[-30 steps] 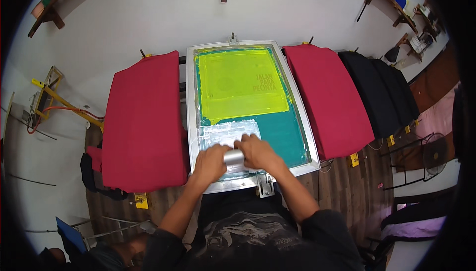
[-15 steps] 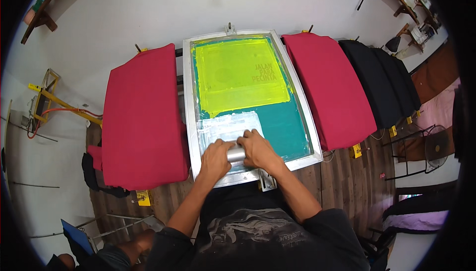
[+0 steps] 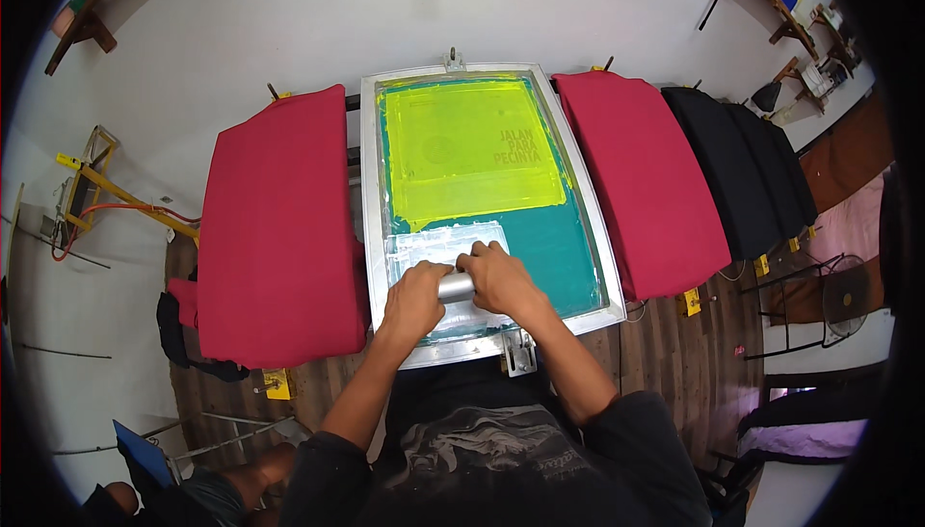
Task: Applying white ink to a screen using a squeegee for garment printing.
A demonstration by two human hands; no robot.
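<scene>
My left hand (image 3: 414, 298) and my right hand (image 3: 496, 281) are wrapped round a silver metal squeegee (image 3: 455, 286), low inside a metal-framed printing screen (image 3: 609, 293). Under the squeegee is a smeared white ink patch (image 3: 443, 236) on the teal mesh (image 3: 559, 257). A large yellow-green ink area (image 3: 453, 142), with faint lettering at its right, covers the upper part of the mesh. A metal clamp (image 3: 520, 354) sits at the screen's front edge. The squeegee's blade is largely hidden by my hands.
Red fabric-covered boards (image 3: 270, 228) (image 3: 641, 190) flank the screen, with black ones (image 3: 732, 175) farther right. A yellow frame (image 3: 125, 190) with an orange hose stands left. Wall shelves (image 3: 771, 2) hold containers; a fan (image 3: 843, 296) is at right. Another person's bare leg (image 3: 265, 474) shows low at left.
Both hands and the squeegee have moved slightly away from me over the white patch since half a second ago, still gripping. The view has shifted slightly.
</scene>
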